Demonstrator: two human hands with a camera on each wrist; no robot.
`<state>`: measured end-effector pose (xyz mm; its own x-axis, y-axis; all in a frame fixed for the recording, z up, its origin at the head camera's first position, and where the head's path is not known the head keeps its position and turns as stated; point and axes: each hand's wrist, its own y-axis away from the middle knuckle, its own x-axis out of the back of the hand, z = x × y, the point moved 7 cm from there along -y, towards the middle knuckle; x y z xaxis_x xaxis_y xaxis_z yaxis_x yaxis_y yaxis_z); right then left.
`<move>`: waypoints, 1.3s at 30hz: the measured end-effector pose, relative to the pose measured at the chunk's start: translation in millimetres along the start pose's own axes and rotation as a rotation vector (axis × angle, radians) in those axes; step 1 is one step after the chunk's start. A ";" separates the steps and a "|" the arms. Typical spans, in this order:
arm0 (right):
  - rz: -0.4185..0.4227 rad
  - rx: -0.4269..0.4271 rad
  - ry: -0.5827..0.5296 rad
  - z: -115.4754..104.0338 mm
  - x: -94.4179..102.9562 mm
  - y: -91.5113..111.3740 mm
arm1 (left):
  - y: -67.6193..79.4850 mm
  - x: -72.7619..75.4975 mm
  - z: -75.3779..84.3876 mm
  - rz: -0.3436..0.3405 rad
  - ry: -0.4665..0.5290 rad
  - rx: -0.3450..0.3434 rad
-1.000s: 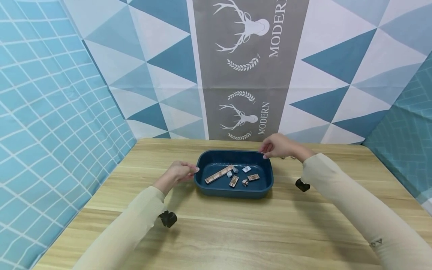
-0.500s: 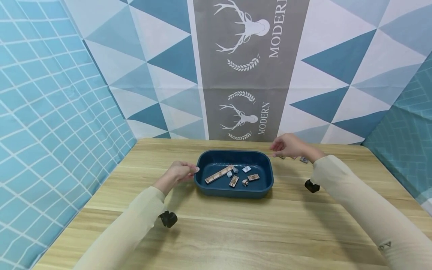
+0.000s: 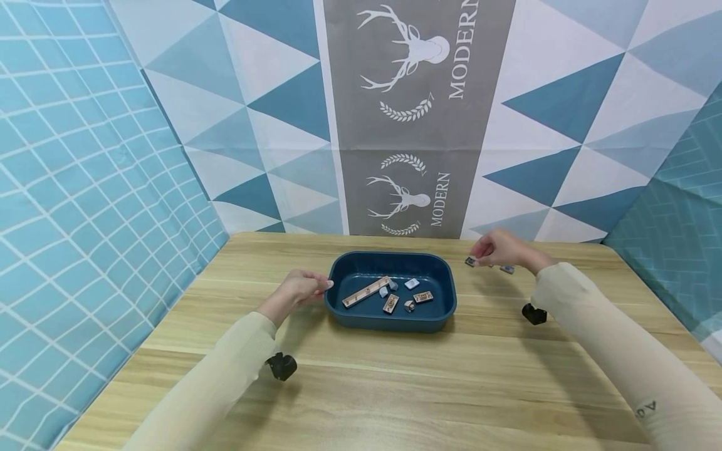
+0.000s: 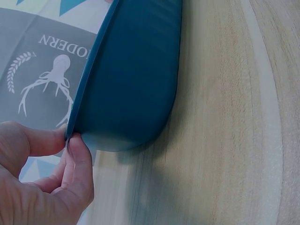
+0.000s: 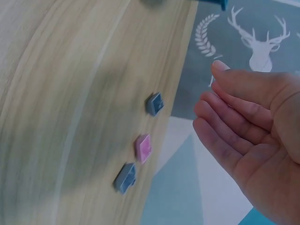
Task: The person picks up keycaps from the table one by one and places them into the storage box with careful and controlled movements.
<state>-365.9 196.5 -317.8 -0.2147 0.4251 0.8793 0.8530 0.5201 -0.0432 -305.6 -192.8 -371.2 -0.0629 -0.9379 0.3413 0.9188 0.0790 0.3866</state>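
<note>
A dark blue rectangular basin (image 3: 372, 322) stands on the wooden table. My left hand (image 3: 301, 287) pinches its left rim; in the left wrist view, thumb and forefinger clasp the edge of the basin (image 4: 126, 79). My right hand (image 3: 502, 248), fingers loosely bent and holding nothing, hovers over a row of small blocks right of the basin. In the right wrist view the row has a dark blue block (image 5: 154, 103), a pink block (image 5: 143, 147) and another dark blue block (image 5: 125, 178). Inside the basin lie a long wooden strip (image 3: 365, 292), a pale block (image 3: 412, 284) and several other small pieces.
The wooden table (image 3: 361, 388) reaches back to a patterned cloth (image 3: 395, 125) hung behind it. A blue tiled cloth (image 3: 101, 188) hangs along the left side. Black wrist cameras, such as the left one (image 3: 282, 366), hang below both sleeves.
My right hand has left the basin's back right corner and moved right, over the small blocks. My left hand and the basin have stayed in place.
</note>
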 end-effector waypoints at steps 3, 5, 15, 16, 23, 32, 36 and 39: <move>0.019 0.037 -0.021 5.4 1.7 2.3 | -0.2 -0.1 0.1 0.001 0.003 -0.002; 0.030 0.073 -0.043 7.6 3.4 4.6 | -0.7 0.0 -0.2 0.003 0.002 0.001; 0.049 -0.073 0.027 28.6 6.8 7.0 | -3.3 0.1 -2.0 0.006 0.022 0.014; 0.052 -0.072 0.039 30.8 7.6 7.3 | -3.3 -0.1 -1.9 0.004 0.024 0.011; 0.078 -0.061 0.092 47.8 11.3 8.8 | -3.3 0.3 -2.4 0.008 0.032 0.004; 0.104 -0.139 0.053 62.8 7.8 12.2 | -3.6 0.3 -3.7 0.013 0.015 0.005; 0.118 -0.153 0.057 67.2 7.0 12.4 | -2.8 0.7 -3.4 0.018 0.015 0.007; 0.123 -0.159 0.066 71.5 6.8 13.3 | -2.2 1.1 -3.1 0.019 0.017 0.010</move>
<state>-390.1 259.3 -346.3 -0.0771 0.4264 0.9012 0.9363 0.3415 -0.0815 -306.5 -195.0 -374.3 -0.0394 -0.9417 0.3342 0.9157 0.0998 0.3892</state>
